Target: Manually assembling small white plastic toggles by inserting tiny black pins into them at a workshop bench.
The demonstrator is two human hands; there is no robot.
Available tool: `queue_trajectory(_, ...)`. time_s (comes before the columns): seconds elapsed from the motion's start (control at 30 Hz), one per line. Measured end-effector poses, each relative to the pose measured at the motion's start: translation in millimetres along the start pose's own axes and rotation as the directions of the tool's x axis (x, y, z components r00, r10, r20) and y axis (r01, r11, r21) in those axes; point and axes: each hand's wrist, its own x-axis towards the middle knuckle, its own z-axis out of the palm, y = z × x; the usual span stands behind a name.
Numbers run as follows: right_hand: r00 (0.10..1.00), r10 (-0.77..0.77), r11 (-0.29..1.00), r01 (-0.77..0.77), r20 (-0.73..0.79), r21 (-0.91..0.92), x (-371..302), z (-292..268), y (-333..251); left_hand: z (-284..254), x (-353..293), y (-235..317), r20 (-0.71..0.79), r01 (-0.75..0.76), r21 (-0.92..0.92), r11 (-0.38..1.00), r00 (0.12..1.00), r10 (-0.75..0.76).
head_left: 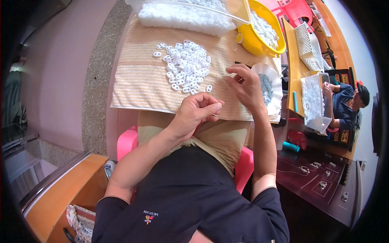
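My left hand (197, 111) is at the near edge of the towel-covered table, in front of a pile of small white plastic pieces with two holes each (187, 67). Its thumb and index finger are pinched together; what they hold, if anything, is too small to make out. To the right, my right hand (245, 85) is raised over the towel with bent fingers, a gap showing between thumb and index tip. Beside it lies a white dish with a wavy rim (277, 90), holding many small grey metal-looking bits (266, 86). One loose white piece (209, 88) rests between my hands and the pile.
A clear plastic box (186, 24) full of white pieces stands at the far edge, next to a yellow basin (250, 42) with more. At right, another person (347, 99) reaches into a clear bin (323, 128) on a wooden table. Pink chair arms (127, 141) flank me.
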Motion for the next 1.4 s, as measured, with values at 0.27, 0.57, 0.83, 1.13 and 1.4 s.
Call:
queue_trajectory(0.27,0.981,-0.128,0.98,0.147,0.148,-0.132,2.7,25.6,-10.1,0.1,-0.4,-9.1,-0.016,-0.02,0.028,0.999,1.0,0.021)
queue_trajectory(0.57,0.979,-0.103,0.943,0.152,0.174,-0.296,8.1,37.7,-25.8,-0.2,0.9,-11.1,-0.047,-0.03,-0.018,0.999,0.998,0.029)
queue_trajectory(0.83,0.976,-0.103,0.915,0.168,0.19,-0.366,10.4,45.4,-23.4,0.2,0.5,-11.9,-0.061,-0.024,-0.022,0.999,0.998,0.022)
queue_trajectory(1.13,0.978,-0.208,0.967,0.209,0.023,-0.142,3.6,41.5,-14.5,2.6,-0.9,-11.1,-0.11,-0.042,-0.051,0.998,0.993,0.036)
queue_trajectory(1.4,0.962,0.211,0.834,-0.271,0.175,0.48,-34.4,28.3,-27.1,6.3,0.8,-9.6,-0.218,-0.235,-0.063,0.97,0.952,0.216)
